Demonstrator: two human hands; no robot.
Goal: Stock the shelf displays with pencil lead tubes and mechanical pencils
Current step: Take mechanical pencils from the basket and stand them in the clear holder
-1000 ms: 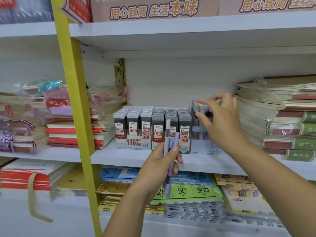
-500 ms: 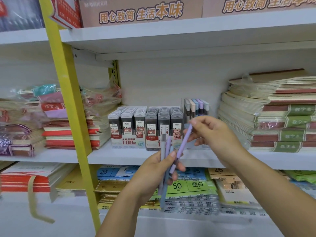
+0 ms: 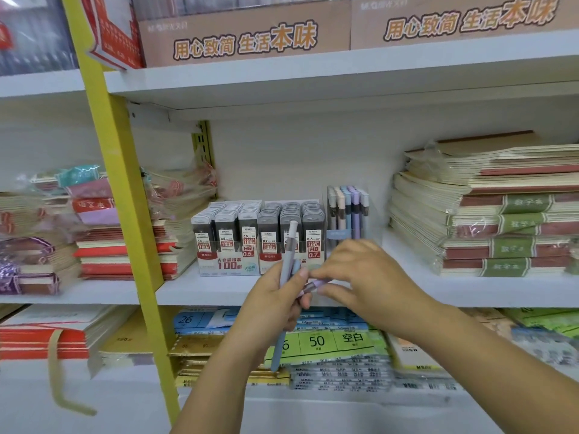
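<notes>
Person pulling one purple pencil from a handful at a shelf.
Left hand grips the pencils upright while right hand pinches the purple one. Likely next: lift it into the pencil box beside the lead tubes.

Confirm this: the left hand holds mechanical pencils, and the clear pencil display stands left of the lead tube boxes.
Not left: the head view shows the clear pencil display standing right of the lead tube boxes. The left hand does hold mechanical pencils.

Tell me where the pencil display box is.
In the head view, the pencil display box stands on the middle shelf, just right of the lead tube boxes and left of the notebook stack.
</notes>
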